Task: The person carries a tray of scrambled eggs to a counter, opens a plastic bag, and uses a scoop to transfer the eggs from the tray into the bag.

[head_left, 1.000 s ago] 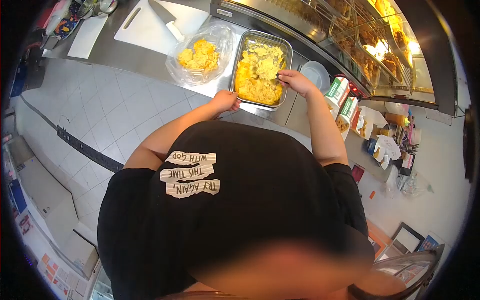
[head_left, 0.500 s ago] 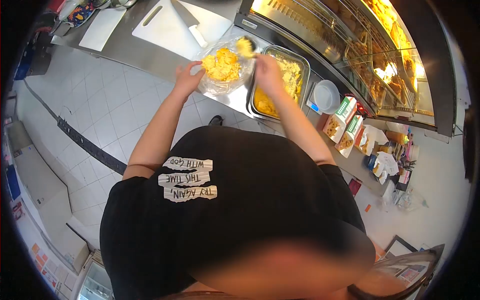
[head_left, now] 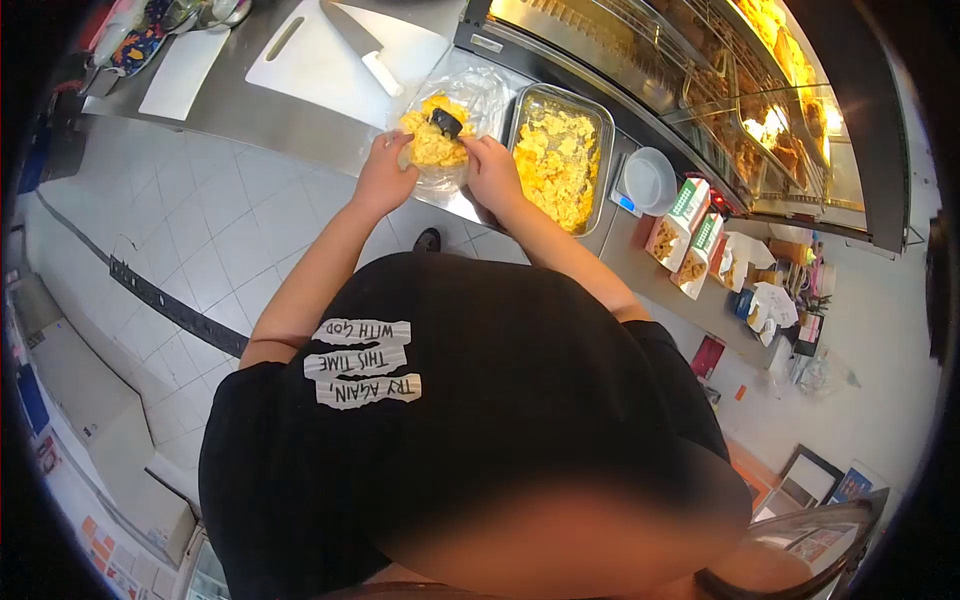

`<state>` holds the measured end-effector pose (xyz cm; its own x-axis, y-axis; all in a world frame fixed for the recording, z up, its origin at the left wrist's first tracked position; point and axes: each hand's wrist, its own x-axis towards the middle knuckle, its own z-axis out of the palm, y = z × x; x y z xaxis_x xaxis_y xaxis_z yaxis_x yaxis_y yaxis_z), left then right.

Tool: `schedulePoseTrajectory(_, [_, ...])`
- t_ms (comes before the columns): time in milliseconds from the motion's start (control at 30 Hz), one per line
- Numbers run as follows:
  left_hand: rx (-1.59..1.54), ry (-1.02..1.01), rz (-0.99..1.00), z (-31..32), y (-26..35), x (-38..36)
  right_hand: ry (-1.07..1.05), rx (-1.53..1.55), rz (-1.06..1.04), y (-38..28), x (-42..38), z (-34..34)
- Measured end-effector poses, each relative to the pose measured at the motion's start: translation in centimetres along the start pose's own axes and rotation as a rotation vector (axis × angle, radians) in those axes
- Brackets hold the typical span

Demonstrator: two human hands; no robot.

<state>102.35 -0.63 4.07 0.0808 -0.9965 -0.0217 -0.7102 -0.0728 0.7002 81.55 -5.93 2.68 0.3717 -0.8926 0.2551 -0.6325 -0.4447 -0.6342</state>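
Yellow, lumpy food (head_left: 436,151) lies on a clear plastic bag (head_left: 484,93) at the counter's edge. My left hand (head_left: 385,174) pinches the left side of the bag, close to the food. On the opposite side, my right hand (head_left: 493,175) grips a black spoon (head_left: 446,122), whose bowl rests down on the food; its handle is mostly hidden by my fingers. Just right of that hand stands a metal tray (head_left: 607,150) holding more of the yellow food.
Behind the bag, a knife (head_left: 360,48) lies on a white cutting board (head_left: 290,70). Right of the tray, a white bowl (head_left: 650,182) sits on a small scale (head_left: 625,203). Food boxes (head_left: 680,225) stand farther right. A lit glass display case (head_left: 690,80) borders the counter's back.
My right hand has moved left from beside the tray to the bag, bringing the spoon down onto the food. My left hand stays at the bag. The view has shifted slightly.
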Motion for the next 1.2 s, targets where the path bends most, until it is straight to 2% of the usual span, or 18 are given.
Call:
schedulePoseTrajectory(33, [0.134,0.05,-0.005,0.2,0.7,-0.2,-0.003,0.082,0.054,0.1,-0.3,-0.2])
schedulePoseTrajectory(67, [0.268,0.107,-0.004,0.3,1.4,-0.1,-0.044,0.246,0.298,0.4,-0.5,-0.8])
schedulePoseTrajectory(100, [0.245,0.2,0.076,0.3,2.1,-0.2,-0.083,0.414,0.539,0.9,-0.6,-1.7])
schedulePoseTrajectory(167, [0.194,0.378,0.23,-1.7,7.3,-0.7,0.005,0.617,0.568,3.3,-1.0,-4.3])
schedulePoseTrajectory(233, [-0.118,0.052,0.26,0.0,8.0,-0.6,0.042,0.499,0.701,7.2,-1.4,-7.3])
schedulePoseTrajectory(267, [-0.276,-0.109,0.266,1.1,8.2,-0.6,0.06,0.385,0.614,9.8,-1.5,-8.6])
schedulePoseTrajectory(333, [-0.253,-0.67,-0.015,4.0,8.9,-0.8,0.029,0.096,0.483,13.4,-0.9,-10.7])
schedulePoseTrajectory(433, [-0.151,-1.184,-0.311,10.5,8.0,-0.1,-0.093,-0.417,0.26,15.1,1.4,-12.3])
schedulePoseTrajectory(500, [-0.496,-1.054,-0.514,13.3,7.3,-1.5,-0.168,-0.748,0.013,15.8,2.3,-11.9])
schedulePoseTrajectory(533, [-0.667,-0.976,-0.612,13.8,7.5,-1.8,-0.186,-0.842,0.005,14.2,2.4,-11.7])
schedulePoseTrajectory(633, [-0.758,-0.906,-0.603,14.9,7.5,-2.1,-0.271,-0.888,-0.181,15.0,0.9,-11.8])
schedulePoseTrajectory(667, [-0.785,-0.906,-0.701,15.2,7.7,-2.1,-0.387,-0.899,-0.154,14.8,0.1,-12.3])
schedulePoseTrajectory(733, [-0.847,-0.892,-0.711,16.0,7.0,-2.4,-0.615,-0.922,-0.102,13.9,-1.9,-14.1])
schedulePoseTrajectory(833, [-0.906,-0.856,-0.753,15.6,7.9,-2.3,-0.87,-0.89,0.121,10.9,-4.8,-16.6])
schedulePoseTrajectory(933, [-0.979,-0.829,-0.8,16.3,7.5,-2.4,-0.885,-0.674,0.239,8.7,-7.7,-18.0])
schedulePoseTrajectory(1100, [-1.007,-0.796,-0.865,15.5,8.0,-2.0,-0.676,-0.183,0.408,10.2,-10.6,-16.7])
schedulePoseTrajectory(1167, [-0.923,-0.886,-0.767,15.5,7.9,-1.8,-0.561,-0.01,0.417,10.8,-11.3,-15.8])
schedulePoseTrajectory(1200, [-0.879,-0.93,-0.719,15.5,7.9,-1.8,-0.528,0.106,0.517,11.0,-11.7,-15.3])
